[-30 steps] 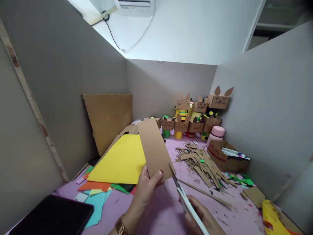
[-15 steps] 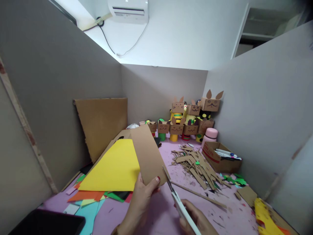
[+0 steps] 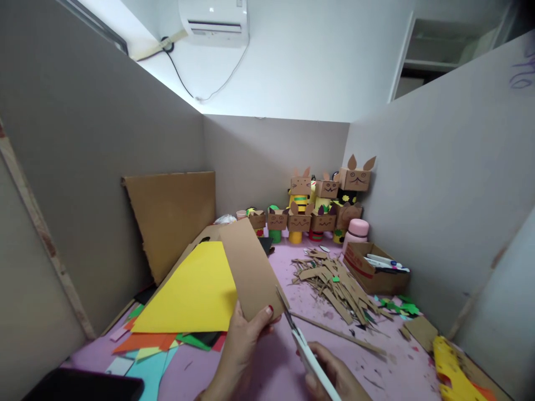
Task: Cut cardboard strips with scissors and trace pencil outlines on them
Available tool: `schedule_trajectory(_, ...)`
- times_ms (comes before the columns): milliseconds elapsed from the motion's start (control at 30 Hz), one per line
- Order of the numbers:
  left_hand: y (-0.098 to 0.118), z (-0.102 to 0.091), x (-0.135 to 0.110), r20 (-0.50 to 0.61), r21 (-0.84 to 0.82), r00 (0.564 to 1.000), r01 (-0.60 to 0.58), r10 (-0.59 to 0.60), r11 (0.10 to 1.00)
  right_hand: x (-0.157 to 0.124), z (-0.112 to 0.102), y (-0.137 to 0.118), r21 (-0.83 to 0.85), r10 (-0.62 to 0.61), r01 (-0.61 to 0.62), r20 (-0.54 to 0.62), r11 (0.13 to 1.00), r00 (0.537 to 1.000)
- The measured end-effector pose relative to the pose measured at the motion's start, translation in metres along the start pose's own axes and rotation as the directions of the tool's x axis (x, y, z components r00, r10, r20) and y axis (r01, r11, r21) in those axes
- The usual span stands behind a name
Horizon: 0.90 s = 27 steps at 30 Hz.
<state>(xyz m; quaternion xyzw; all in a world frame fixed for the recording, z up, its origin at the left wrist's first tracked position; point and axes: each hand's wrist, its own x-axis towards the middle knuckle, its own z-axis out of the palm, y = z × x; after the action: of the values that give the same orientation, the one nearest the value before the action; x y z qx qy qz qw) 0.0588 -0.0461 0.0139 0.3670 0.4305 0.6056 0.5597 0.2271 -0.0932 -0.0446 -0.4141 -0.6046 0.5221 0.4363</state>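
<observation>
A long brown cardboard strip (image 3: 249, 264) is held up at a slant in my left hand (image 3: 246, 340), the thumb lying across its lower end. My right hand (image 3: 328, 370) grips a pair of white-handled scissors (image 3: 307, 352). Their blades point up and away, meeting the strip's right edge near its lower corner. Behind my left hand lies a yellow paper sheet (image 3: 188, 292). A thin cardboard strip (image 3: 338, 333) rests on the purple tabletop just beyond the scissors.
Cardboard scraps (image 3: 334, 281) are heaped right of centre. An open box of pens (image 3: 376, 273) and a pink bottle (image 3: 357, 231) stand behind them. Cardboard animal figures (image 3: 300, 220) line the back. Coloured paper (image 3: 146, 367) and a dark flat device (image 3: 83, 385) lie at front left.
The whole view has shifted slightly as my head moved. Both hands keep nearly the same hold, with the scissors still at the strip's right edge.
</observation>
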Motion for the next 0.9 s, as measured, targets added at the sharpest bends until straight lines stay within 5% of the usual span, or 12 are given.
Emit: schedule_trajectory(900,0.008,0.001,-0.0049,0.057,-0.072,0.998,-0.016,0.021,0.997,-0.0017,-0.0026,-0.0043,0.008,0.013,-0.013,0.012,1.0,1.0)
